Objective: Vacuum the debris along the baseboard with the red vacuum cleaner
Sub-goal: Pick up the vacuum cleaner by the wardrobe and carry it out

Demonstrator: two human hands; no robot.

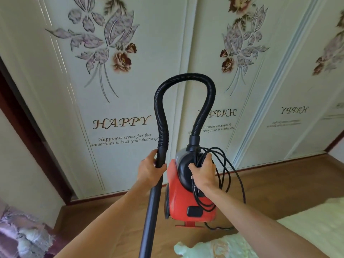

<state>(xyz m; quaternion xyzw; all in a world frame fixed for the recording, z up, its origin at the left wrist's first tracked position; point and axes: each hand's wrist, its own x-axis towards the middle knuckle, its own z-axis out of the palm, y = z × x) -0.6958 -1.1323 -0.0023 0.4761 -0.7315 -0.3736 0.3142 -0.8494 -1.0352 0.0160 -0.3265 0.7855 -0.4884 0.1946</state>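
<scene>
red vacuum cleaner held by right hand; left hand grips wand.

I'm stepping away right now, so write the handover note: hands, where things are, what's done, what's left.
Left hand grips the black wand just below the hose.
Right hand grips the red vacuum cleaner by its top handle, together with the looped cord.
Baseboard runs ahead under the wardrobe doors; no debris visible.
Done: vacuum in hand.
Left: free the cord, take the wand to the baseboard, vacuum along it.
</scene>
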